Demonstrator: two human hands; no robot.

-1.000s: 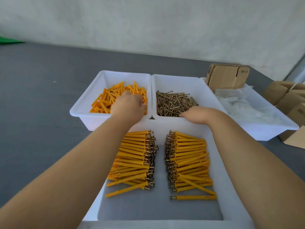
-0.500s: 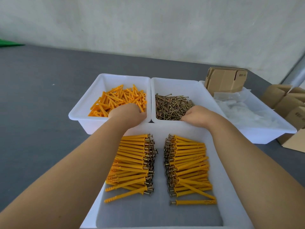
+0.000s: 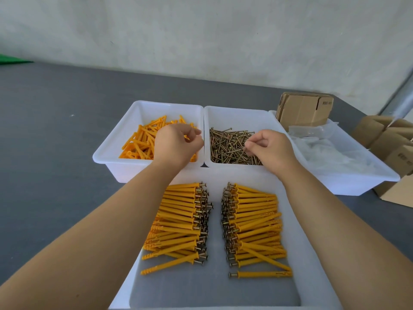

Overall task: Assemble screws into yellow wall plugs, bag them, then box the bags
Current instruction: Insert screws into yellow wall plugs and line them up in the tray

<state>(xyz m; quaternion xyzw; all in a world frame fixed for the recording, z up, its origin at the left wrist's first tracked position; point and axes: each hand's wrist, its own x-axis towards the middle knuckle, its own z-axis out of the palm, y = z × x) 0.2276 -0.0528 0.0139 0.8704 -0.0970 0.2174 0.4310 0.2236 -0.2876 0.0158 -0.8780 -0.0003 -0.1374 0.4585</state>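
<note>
Loose yellow wall plugs (image 3: pixel 138 142) fill the left white bin (image 3: pixel 116 139). Brass screws (image 3: pixel 225 142) fill the middle bin (image 3: pixel 237 113). My left hand (image 3: pixel 176 144) hovers over the plug bin with its fingers curled around a yellow plug that is mostly hidden. Over the screw bin, my right hand (image 3: pixel 270 146) pinches a single screw (image 3: pixel 242 153) between thumb and forefinger. In the near white tray (image 3: pixel 312 253) lie two rows of assembled plugs, a left row (image 3: pixel 178 220) and a right row (image 3: pixel 257 224), with the screw heads facing the middle.
A third white bin (image 3: pixel 357 182) at the right holds clear plastic bags (image 3: pixel 330 153), with flat cartons (image 3: pixel 304 110) standing at its back. Open cardboard boxes (image 3: pixel 388 139) sit at the far right. The bins rest on a grey table against a pale wall.
Both hands have lifted out of the bins' near edges and turned up. The left hand has closed on a plug and the right has pinched up a screw.
</note>
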